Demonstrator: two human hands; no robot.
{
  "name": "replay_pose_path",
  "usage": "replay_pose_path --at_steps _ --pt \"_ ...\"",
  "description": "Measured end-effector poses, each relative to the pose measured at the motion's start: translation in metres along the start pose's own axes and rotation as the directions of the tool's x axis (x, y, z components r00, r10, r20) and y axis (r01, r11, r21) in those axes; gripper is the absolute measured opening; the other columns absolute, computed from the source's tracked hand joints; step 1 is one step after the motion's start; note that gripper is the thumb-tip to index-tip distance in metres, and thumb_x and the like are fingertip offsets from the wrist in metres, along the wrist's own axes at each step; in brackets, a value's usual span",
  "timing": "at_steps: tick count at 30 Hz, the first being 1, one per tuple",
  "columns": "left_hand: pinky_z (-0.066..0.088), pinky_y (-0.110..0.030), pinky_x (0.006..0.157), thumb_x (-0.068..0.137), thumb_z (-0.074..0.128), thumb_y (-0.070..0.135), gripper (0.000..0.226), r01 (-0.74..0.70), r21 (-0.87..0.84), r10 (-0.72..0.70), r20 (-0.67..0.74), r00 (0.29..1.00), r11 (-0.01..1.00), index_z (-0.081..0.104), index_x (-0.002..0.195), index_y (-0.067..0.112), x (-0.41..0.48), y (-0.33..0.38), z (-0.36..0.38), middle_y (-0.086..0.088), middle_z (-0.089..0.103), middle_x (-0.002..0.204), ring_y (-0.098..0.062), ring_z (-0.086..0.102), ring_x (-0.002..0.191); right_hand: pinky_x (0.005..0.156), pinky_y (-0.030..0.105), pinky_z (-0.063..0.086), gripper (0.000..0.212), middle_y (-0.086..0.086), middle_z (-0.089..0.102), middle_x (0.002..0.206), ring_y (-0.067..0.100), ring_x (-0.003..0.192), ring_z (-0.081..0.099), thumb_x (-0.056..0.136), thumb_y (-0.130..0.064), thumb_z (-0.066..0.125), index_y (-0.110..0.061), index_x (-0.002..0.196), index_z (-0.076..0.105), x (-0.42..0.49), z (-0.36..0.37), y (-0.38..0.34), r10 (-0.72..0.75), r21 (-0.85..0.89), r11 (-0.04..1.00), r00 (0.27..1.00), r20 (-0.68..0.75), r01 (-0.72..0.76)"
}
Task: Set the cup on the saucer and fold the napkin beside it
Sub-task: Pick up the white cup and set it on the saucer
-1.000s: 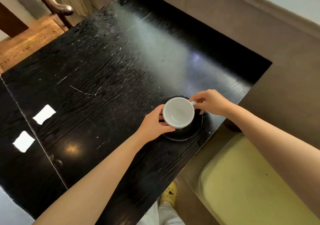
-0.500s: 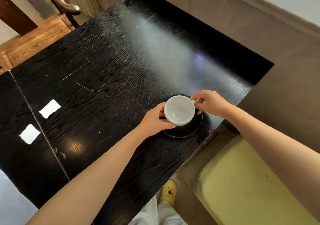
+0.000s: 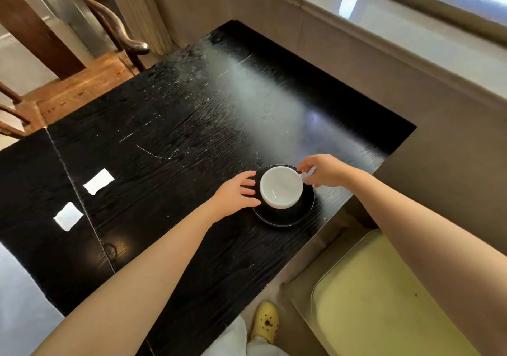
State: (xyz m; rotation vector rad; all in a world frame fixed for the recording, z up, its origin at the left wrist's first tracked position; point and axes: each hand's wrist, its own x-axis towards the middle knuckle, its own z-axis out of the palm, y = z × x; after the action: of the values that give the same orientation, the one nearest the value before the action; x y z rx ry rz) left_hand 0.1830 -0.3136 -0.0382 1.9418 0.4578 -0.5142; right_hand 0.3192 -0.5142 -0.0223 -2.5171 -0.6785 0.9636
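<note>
A white cup (image 3: 280,187) stands upright on a black saucer (image 3: 285,215) near the right edge of the black table (image 3: 164,141). My right hand (image 3: 323,170) pinches the cup's small handle on its right side. My left hand (image 3: 236,193) sits just left of the cup, fingers spread apart and slightly off its wall, thumb low by the saucer's rim. The cup is empty inside. No napkin is in view.
A wooden chair (image 3: 82,81) stands beyond the table's far left corner. A yellow-green cushioned seat (image 3: 384,300) lies below the table's right edge. A grey ledge (image 3: 384,40) runs along the back. Two bright light patches (image 3: 98,181) reflect on the left of the table.
My left hand has let go of the cup and its fingers have spread open. The cup now rests on the saucer. The camera has tilted up a little.
</note>
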Motion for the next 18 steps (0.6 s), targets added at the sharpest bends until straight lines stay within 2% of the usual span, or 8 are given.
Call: replay_pose_path --at_steps 2,4,7,8,12,16,18 --pt "0.048 -0.03 0.091 0.082 0.069 0.011 0.071 0.026 0.036 -0.026 0.008 1.0 0.999 0.033 0.143 0.021 -0.008 0.006 -0.012 -0.007 0.048 0.138 -0.018 0.054 0.116 0.084 0.039 0.054 0.038 0.012 0.06 0.117 0.032 0.099 0.063 0.085 -0.011 0.059 -0.008 0.122 0.056 -0.003 -0.013 -0.009 0.038 -0.129 0.991 0.998 0.055 -0.03" --pt "0.051 -0.028 0.084 0.086 0.065 0.015 0.064 0.061 0.083 -0.062 0.006 0.998 0.995 0.036 0.142 0.02 -0.016 0.014 -0.026 -0.006 0.049 0.137 -0.018 0.055 0.113 0.081 0.041 0.056 0.046 0.013 0.059 0.12 0.034 0.098 0.064 0.083 -0.005 0.057 -0.012 0.128 0.052 -0.006 -0.028 -0.019 0.083 -0.185 0.981 0.992 0.098 -0.064" --pt "0.05 -0.027 0.081 0.089 0.061 0.023 0.056 0.106 0.165 -0.106 -0.007 0.994 0.981 0.039 0.14 0.02 -0.03 0.023 -0.053 -0.006 0.051 0.134 -0.017 0.054 0.109 0.064 0.031 0.054 0.049 0.015 0.062 0.12 0.025 0.084 0.063 0.083 -0.006 0.058 -0.014 0.13 0.05 -0.007 -0.047 -0.046 0.099 -0.243 0.968 0.985 0.142 -0.062" --pt "0.051 -0.028 0.082 0.089 0.061 0.024 0.054 0.113 0.175 -0.112 -0.019 0.994 0.978 0.04 0.139 0.02 -0.036 0.025 -0.062 -0.006 0.052 0.133 -0.016 0.054 0.108 0.064 0.028 0.053 0.048 0.016 0.063 0.12 0.022 0.083 0.06 0.083 -0.007 0.059 -0.014 0.13 0.05 -0.007 -0.052 -0.056 0.098 -0.259 0.964 0.983 0.156 -0.055" --pt "0.051 -0.03 0.085 0.091 0.058 0.026 0.052 0.138 0.183 -0.124 -0.086 0.989 0.973 0.041 0.139 0.019 -0.064 0.021 -0.099 -0.005 0.053 0.131 -0.017 0.054 0.111 0.066 0.028 0.051 0.049 0.015 0.06 0.124 0.02 0.09 0.057 0.084 -0.013 0.063 -0.016 0.13 0.049 0.003 -0.054 -0.104 0.101 -0.266 0.963 0.969 0.224 -0.039" --pt "0.05 -0.035 0.092 0.092 0.056 0.027 0.051 0.204 0.192 -0.186 -0.107 0.977 0.96 0.04 0.139 0.016 -0.107 -0.001 -0.135 -0.005 0.052 0.135 -0.021 0.051 0.121 0.08 0.035 0.05 0.054 0.011 0.057 0.127 0.019 0.094 0.055 0.085 -0.021 0.064 -0.017 0.134 0.044 0.011 -0.037 -0.164 0.051 -0.367 0.928 0.956 0.289 0.061" --pt "0.049 -0.036 0.095 0.093 0.055 0.027 0.051 0.246 0.162 -0.226 -0.134 0.965 0.956 0.039 0.14 0.017 -0.133 -0.019 -0.153 -0.006 0.05 0.138 -0.023 0.049 0.124 0.082 0.035 0.05 0.056 0.009 0.058 0.124 0.02 0.097 0.055 0.085 -0.024 0.063 -0.017 0.136 0.042 0.012 -0.023 -0.197 0.022 -0.403 0.907 0.945 0.325 0.118"
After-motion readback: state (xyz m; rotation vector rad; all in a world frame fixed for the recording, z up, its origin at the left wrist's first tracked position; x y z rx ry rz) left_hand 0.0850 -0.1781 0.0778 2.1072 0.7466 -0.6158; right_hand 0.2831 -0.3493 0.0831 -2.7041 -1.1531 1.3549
